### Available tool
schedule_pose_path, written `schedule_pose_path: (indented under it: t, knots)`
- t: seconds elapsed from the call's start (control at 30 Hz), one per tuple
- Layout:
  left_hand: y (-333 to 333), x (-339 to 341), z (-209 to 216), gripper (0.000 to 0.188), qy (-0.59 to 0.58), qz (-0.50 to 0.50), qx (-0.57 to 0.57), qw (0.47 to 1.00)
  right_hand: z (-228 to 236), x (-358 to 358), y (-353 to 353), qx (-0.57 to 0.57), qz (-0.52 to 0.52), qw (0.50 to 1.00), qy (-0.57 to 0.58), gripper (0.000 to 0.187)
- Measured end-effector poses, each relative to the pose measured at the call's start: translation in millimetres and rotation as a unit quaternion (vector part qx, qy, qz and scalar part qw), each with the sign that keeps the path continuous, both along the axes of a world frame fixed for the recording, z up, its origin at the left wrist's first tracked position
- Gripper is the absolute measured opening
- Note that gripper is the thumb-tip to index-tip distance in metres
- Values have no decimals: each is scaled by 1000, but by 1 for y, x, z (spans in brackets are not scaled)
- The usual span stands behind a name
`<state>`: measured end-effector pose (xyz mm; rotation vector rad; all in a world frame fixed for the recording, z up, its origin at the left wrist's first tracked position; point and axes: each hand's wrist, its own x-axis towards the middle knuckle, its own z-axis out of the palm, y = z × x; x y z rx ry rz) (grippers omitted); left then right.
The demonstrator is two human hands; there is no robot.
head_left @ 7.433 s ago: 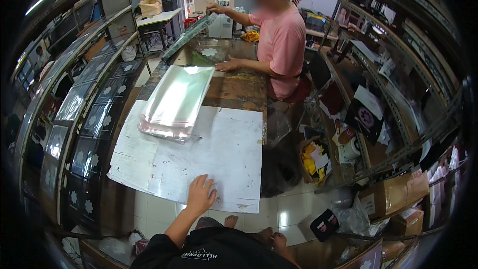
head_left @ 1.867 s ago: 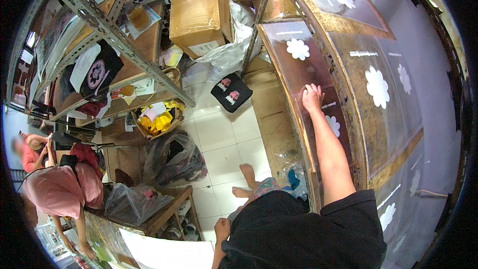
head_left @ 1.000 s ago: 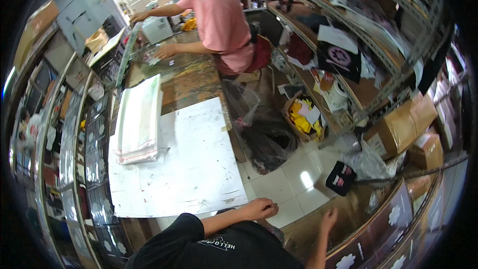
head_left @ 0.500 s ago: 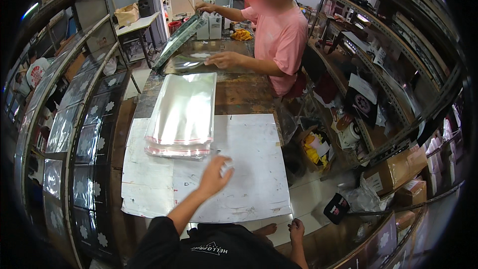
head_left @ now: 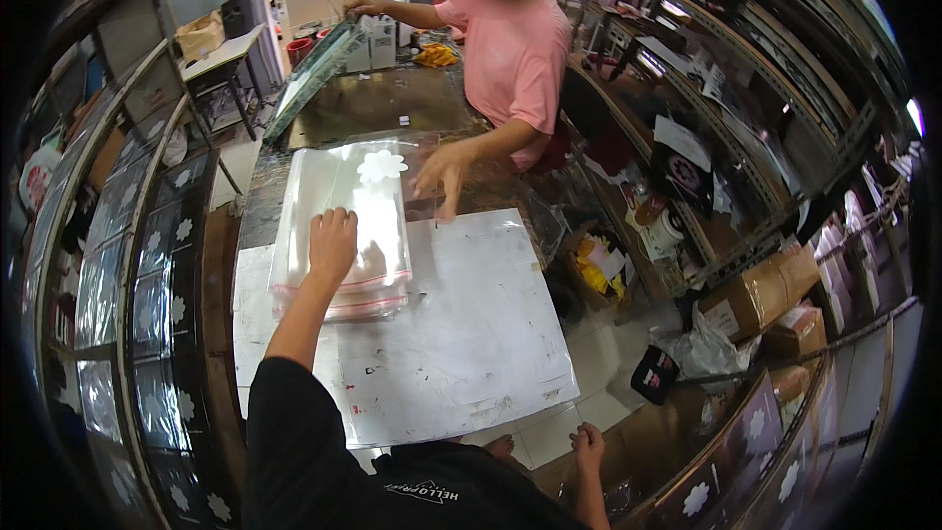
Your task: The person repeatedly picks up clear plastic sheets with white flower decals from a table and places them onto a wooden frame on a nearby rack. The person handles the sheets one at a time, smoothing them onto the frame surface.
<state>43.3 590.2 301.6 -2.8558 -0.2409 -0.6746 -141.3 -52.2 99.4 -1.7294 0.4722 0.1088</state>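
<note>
My left hand (head_left: 334,242) reaches over a stack of clear plastic bags (head_left: 339,275) with red-lined near edges. Its fingers are bent together at the near-left part of a clear sheet (head_left: 412,153) bearing a white flower shape (head_left: 381,166). The sheet lies over the bags; its edges are hard to see, and my fingertips are hidden. Beside the sheet's right edge is a co-worker's hand (head_left: 446,179), fingers spread. Low at my side hangs my right hand (head_left: 588,440), fingers curled, with nothing visible in it.
A white board (head_left: 471,334) covers the near part of the table. The co-worker's other hand props up a tilted glass-topped frame (head_left: 314,83) at the far end. Shelving (head_left: 147,265) with dark flower-marked packages stands left. Shelves and cardboard boxes (head_left: 760,294) line the right.
My left hand has moved forward and left from above the board onto the sheet. The co-worker's hand has brought the flower sheet from the frame to the bags. My right hand stays low.
</note>
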Motion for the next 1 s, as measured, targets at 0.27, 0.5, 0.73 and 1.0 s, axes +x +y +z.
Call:
schedule_pose_path:
  t: [0.27,0.5,0.73,1.0]
  knots:
    - [-175,-62,36,49,57,-258,5,964,143,8,103,161,143,972,-94,49]
    - [-314,-103,40,56,135,-383,-57,912,205,14,167,309,241,908,-145,87]
    - [-384,-131,15,52,213,-513,-84,828,208,-1,121,43,-50,989,-135,49]
    - [-402,-152,32,56,261,-620,-282,685,174,-40,-49,-21,-175,975,-133,22]
